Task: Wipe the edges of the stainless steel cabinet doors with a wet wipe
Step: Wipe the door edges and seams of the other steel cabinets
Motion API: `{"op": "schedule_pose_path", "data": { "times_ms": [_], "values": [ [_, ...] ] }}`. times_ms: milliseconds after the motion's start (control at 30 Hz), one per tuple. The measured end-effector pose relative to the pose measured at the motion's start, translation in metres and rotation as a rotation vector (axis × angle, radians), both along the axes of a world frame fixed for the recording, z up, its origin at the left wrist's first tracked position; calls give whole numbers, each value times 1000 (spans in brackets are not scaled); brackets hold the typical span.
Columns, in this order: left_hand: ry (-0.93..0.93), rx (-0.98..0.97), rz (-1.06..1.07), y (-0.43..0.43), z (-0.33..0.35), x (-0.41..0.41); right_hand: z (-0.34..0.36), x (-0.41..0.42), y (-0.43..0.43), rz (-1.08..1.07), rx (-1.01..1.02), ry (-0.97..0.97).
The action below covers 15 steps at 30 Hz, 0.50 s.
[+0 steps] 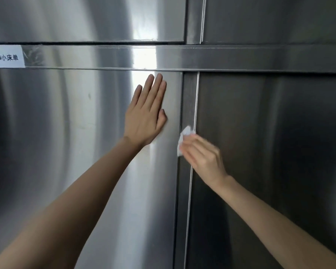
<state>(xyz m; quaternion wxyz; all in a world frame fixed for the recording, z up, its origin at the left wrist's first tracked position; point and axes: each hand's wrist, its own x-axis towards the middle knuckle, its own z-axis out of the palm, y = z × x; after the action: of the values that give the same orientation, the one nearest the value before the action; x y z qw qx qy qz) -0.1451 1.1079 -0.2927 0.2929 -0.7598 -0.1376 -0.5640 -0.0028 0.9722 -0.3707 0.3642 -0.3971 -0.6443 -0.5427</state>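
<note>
White paper label [5,56] on a horizontal steel rail [260,59], bright glare [144,57], perhaps window light.

Left arm [76,200]: extended up and forward, forearm bare. I read the left hand [145,113] as flat, with four fingers straight, closed together and pointing up, thumb alongside. Right arm [279,216]: extended from lower right, wrist slightly bent. I read the right hand [202,154] as motion-blurred, fingers curled, pinching a crumpled wet wipe [182,139] at the fingertips.
</note>
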Motion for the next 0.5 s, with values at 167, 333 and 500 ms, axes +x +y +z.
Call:
{"op": "schedule_pose_path", "data": {
  "times_ms": [167,333,500],
  "values": [
    [138,49,12,-7,-71,-6,-25,5,-13,-28,-182,-118],
    [55,22,-50,-2,-109,2,25,1,7,-9,37,6],
    [-37,13,-67,0,-113,14,-35,1,4,-6,3,-5]
  ]
}}
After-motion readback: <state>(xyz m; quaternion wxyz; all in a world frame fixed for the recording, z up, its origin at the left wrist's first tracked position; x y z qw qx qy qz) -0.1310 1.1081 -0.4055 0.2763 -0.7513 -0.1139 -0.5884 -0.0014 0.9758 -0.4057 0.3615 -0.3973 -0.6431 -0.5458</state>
